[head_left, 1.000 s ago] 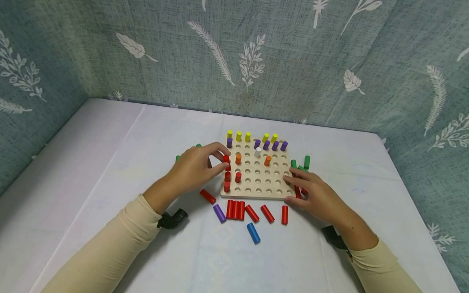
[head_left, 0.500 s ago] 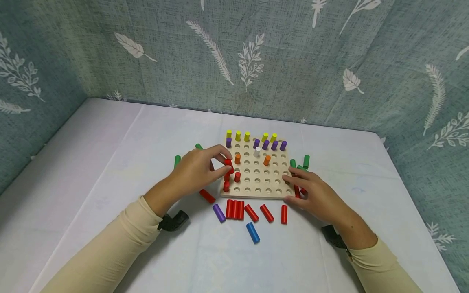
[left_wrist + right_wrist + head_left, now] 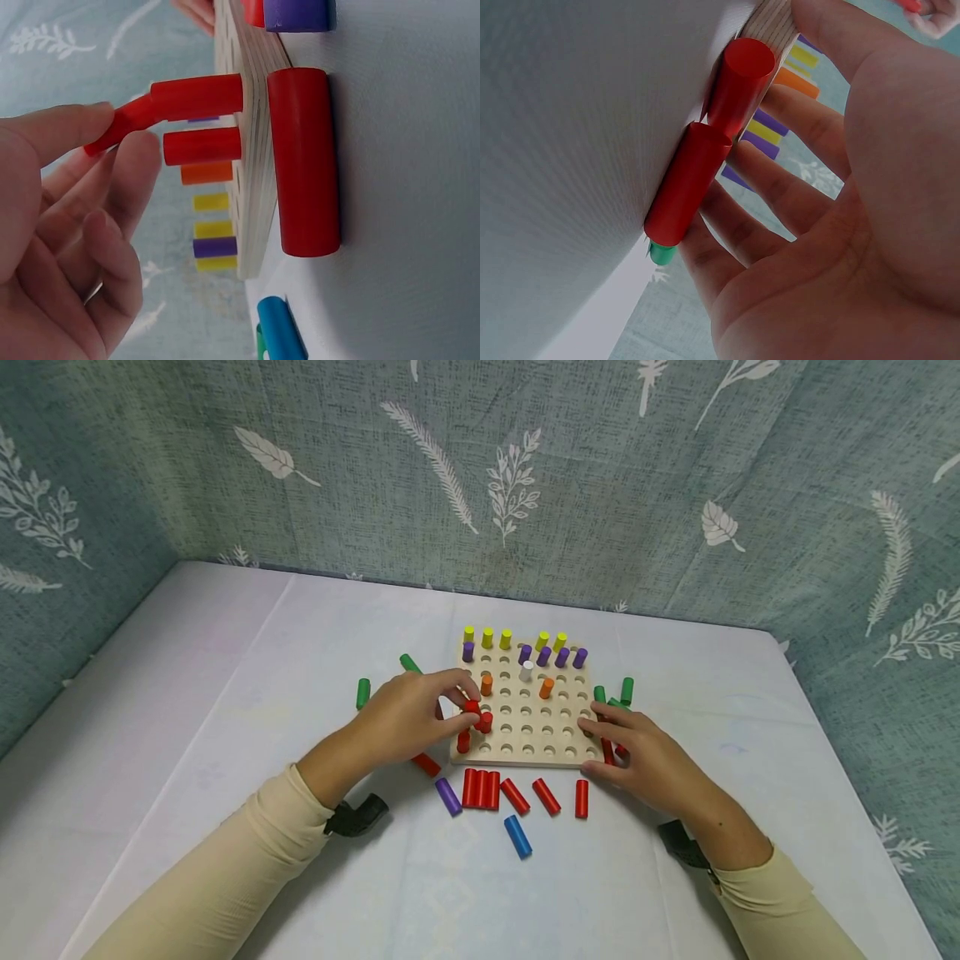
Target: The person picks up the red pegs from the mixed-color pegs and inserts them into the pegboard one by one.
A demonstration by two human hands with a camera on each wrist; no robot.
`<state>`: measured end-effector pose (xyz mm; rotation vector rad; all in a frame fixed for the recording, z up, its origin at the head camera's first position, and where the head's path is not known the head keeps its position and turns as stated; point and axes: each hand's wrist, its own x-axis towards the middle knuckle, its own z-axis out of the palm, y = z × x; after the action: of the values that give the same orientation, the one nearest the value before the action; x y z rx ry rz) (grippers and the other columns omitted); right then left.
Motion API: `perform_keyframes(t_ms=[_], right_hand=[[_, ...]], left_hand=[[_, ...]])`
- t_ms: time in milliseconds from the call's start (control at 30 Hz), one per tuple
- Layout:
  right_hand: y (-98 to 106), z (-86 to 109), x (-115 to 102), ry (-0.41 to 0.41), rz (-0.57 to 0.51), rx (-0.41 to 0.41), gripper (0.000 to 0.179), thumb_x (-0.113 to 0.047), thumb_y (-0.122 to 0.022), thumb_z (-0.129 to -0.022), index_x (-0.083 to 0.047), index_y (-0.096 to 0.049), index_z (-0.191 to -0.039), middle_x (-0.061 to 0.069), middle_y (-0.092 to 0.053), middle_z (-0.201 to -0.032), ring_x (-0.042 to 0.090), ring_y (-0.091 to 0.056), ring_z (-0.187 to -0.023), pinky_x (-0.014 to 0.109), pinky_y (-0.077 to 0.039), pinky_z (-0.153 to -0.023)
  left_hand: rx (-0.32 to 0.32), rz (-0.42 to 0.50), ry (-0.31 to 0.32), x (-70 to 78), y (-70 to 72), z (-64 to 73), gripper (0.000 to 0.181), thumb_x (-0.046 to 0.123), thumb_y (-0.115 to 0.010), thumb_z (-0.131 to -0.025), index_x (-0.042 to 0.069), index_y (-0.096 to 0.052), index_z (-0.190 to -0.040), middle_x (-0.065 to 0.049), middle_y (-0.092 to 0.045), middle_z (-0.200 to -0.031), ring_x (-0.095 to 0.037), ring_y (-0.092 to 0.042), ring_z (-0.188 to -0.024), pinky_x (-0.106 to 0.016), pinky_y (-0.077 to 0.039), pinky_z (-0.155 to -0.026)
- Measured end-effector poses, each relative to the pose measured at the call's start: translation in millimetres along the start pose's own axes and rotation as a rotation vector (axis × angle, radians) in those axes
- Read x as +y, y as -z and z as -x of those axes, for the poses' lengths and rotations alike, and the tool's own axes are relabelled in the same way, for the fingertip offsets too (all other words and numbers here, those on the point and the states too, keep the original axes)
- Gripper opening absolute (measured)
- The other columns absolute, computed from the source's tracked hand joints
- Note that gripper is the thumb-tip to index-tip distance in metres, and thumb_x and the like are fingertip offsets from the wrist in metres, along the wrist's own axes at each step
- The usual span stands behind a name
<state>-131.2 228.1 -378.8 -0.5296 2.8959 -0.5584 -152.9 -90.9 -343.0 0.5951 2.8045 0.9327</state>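
Note:
My left hand (image 3: 405, 712) pinches a red peg (image 3: 472, 707) between thumb and fingers over the left side of the wooden peg board (image 3: 536, 741). In the left wrist view the held peg (image 3: 127, 122) slants, its far end overlapping the top of a red peg (image 3: 199, 97) standing in the board. Another red peg (image 3: 204, 146) stands beside that one. At the board's right edge rests my right hand (image 3: 641, 750), fingers spread and holding nothing. Beside its fingers in the right wrist view lie red pegs (image 3: 690, 180) on the table.
Yellow pegs (image 3: 487, 637), purple pegs (image 3: 543, 657), a white peg (image 3: 527, 671) and orange pegs (image 3: 547, 688) stand in the board. In front lie several red pegs (image 3: 482, 789), a purple peg (image 3: 448, 797) and a blue peg (image 3: 517, 837). Green pegs (image 3: 363, 693) lie at both sides.
My left hand has moved toward the board's near side and slightly right, carrying the red peg from farther back along the left column. My right hand stays in place.

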Motion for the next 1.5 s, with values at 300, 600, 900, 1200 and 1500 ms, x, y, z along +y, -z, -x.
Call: perform_keyframes(t_ms=[300, 600, 900, 1200, 1500], right_hand=[[0.7, -0.2, 1.1, 0.009, -0.006, 0.000, 0.065, -0.033, -0.081, -0.084, -0.017, -0.057, -0.142, 0.012, -0.039, -0.158, 0.040, -0.036, -0.145, 0.057, -0.041, -0.111], [-2.4, 0.1, 2.1, 0.003, -0.018, -0.005, 0.065, -0.034, -0.081, -0.084, -0.018, -0.057, -0.143, 0.011, -0.039, -0.158, 0.040, -0.036, -0.144, 0.057, -0.041, -0.111], [-2.5, -0.7, 3.2, 0.015, -0.016, 0.012, 0.065, -0.034, -0.081, -0.084, -0.017, -0.057, -0.143, 0.011, -0.040, -0.158, 0.040, -0.037, -0.144, 0.057, -0.041, -0.111], [-0.1, -1.4, 1.4, 0.014, -0.008, 0.012, 0.065, -0.034, -0.081, -0.084, -0.017, -0.057, -0.143, 0.011, -0.040, -0.158, 0.040, -0.037, -0.144, 0.057, -0.041, -0.111], [-0.2, -0.5, 0.8, 0.002, -0.006, 0.001, 0.066, -0.034, -0.081, -0.084, -0.017, -0.057, -0.143, 0.012, -0.039, -0.158, 0.040, -0.037, -0.144, 0.057, -0.041, -0.111]], left_hand=[[-0.019, 0.007, -0.001, 1.8, -1.9, 0.2, 0.030, 0.028, -0.080, -0.086, 0.020, -0.067, -0.112, 0.000, -0.077, -0.105, -0.013, -0.066, -0.078, -0.023, -0.052, -0.055], [-0.049, -0.009, -0.051, 0.0, -5.1, 0.8, 0.026, 0.026, -0.081, -0.086, 0.020, -0.068, -0.108, 0.004, -0.077, -0.098, -0.009, -0.058, -0.067, -0.026, -0.047, -0.058], [-0.077, -0.014, -0.090, 1.3, -7.4, 0.7, 0.026, 0.024, -0.080, -0.086, 0.020, -0.068, -0.108, 0.009, -0.075, -0.091, -0.003, -0.060, -0.063, -0.025, -0.048, -0.056], [-0.100, -0.032, -0.088, 1.9, -8.5, 1.6, 0.027, 0.024, -0.081, -0.085, 0.022, -0.068, -0.108, 0.010, -0.075, -0.092, -0.006, -0.059, -0.067, -0.025, -0.049, -0.056], [-0.124, -0.057, -0.086, 0.8, -12.0, 2.0, 0.024, 0.026, -0.080, -0.086, 0.024, -0.067, -0.106, 0.011, -0.074, -0.093, -0.007, -0.059, -0.070, -0.025, -0.048, -0.057]])
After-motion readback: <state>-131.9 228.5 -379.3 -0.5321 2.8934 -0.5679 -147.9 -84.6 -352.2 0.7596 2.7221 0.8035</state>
